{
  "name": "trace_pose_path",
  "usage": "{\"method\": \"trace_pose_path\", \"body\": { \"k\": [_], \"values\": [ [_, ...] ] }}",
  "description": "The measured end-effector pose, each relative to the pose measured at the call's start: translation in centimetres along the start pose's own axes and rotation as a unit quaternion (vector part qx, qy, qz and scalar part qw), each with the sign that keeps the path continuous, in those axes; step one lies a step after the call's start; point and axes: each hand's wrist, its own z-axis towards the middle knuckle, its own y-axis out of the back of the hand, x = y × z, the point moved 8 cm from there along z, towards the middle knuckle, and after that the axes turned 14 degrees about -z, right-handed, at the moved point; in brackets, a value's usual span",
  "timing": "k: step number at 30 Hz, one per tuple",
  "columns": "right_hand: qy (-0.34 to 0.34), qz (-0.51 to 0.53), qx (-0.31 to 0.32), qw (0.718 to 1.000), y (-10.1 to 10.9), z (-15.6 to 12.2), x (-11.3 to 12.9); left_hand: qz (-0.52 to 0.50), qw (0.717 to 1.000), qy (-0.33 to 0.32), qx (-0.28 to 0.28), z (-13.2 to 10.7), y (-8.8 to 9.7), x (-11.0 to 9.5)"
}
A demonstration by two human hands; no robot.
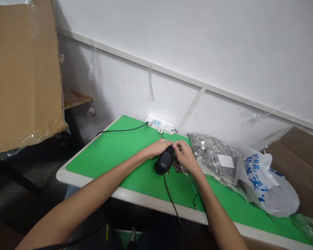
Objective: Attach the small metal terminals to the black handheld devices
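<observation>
My left hand [158,147] and my right hand [184,157] meet above a black rounded device [163,162] lying on the green mat [114,152]. The left hand sits against the top of the device. Fingertips of both hands come close together at its far end, and anything small between them is hidden. A heap of small metal parts [181,167] lies just below my right hand. A dark cable [170,196] runs from the device over the table's front edge. A clear bag of metal parts [214,159] lies to the right of my right hand.
A white power strip [159,124] with a black cable [122,131] stands at the mat's far edge, against the white wall [135,90]. A white plastic bag with blue print [267,184] lies at the right. Cardboard sheets [23,73] stand at the left.
</observation>
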Motion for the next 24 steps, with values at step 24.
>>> {"method": "trace_pose_path", "body": {
  "k": [24],
  "values": [
    [-0.009, -0.024, 0.032, 0.999, 0.0, -0.4, 0.8, 0.053, 0.994, 0.074, 0.058, -0.6, 0.1, 0.4]
  ]
}}
